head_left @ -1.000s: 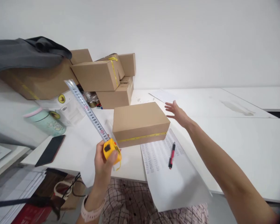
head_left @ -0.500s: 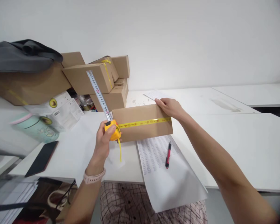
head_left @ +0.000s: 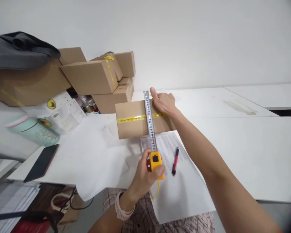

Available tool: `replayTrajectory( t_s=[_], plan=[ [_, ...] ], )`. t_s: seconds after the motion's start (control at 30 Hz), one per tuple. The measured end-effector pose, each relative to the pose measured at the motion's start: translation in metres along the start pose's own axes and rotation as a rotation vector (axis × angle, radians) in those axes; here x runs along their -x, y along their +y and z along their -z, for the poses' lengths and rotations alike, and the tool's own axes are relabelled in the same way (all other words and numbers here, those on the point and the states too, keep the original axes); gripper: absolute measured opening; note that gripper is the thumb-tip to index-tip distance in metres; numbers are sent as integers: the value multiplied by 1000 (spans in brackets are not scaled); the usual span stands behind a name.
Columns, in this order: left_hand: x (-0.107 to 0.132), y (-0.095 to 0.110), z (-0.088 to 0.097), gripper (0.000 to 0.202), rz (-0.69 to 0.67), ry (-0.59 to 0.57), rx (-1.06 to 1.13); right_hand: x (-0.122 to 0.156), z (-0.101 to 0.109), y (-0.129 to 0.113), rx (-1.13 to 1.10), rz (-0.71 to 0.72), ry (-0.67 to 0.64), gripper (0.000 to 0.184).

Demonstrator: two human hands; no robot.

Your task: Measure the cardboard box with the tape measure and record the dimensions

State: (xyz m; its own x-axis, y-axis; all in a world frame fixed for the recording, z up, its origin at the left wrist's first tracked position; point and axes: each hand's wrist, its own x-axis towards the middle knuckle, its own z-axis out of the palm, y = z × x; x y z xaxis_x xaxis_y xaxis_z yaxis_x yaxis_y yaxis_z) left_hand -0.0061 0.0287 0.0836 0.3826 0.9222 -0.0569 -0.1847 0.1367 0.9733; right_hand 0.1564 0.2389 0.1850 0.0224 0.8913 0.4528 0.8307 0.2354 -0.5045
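Observation:
A yellow tape measure (head_left: 157,161) is gripped in my left hand (head_left: 145,171), its silver blade (head_left: 150,124) drawn out away from me. The blade lies across a small cardboard box (head_left: 132,119) banded with yellow printed tape, and its tip reaches past the box's far edge. My right hand (head_left: 163,102) is on the box's right part, thumb raised beside the blade's tip; its other fingers are partly hidden behind the box. Under and in front of the box is a printed sheet (head_left: 179,194), with a red and black pen (head_left: 175,161) on it.
Cardboard boxes (head_left: 89,77) are stacked at the back left, with a dark grey bag (head_left: 21,51) on one. A mint bottle (head_left: 34,131), a white avocado-print box (head_left: 68,115) and a flat black object (head_left: 42,161) occupy the left side. The white table (head_left: 232,145) stretches right.
My left hand has swung the tape measure right and towards me, bringing its blade from left of the box to across it. My right hand has shifted left with its thumb lifted.

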Motion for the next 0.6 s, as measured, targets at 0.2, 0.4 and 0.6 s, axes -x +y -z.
replayTrajectory(
  t_s=[0.2, 0.4, 0.6],
  plan=[
    [4, -20, -1, 51, 34, -36, 53, 1, 4, -3, 85, 12, -8, 85],
    [8, -23, -5, 49, 75, -39, 58, 4, 4, -7, 152, 34, 5, 72],
    [4, -29, -6, 56, 122, 42, 8, 5, 3, -9, 182, 34, 43, 68]
  ],
)
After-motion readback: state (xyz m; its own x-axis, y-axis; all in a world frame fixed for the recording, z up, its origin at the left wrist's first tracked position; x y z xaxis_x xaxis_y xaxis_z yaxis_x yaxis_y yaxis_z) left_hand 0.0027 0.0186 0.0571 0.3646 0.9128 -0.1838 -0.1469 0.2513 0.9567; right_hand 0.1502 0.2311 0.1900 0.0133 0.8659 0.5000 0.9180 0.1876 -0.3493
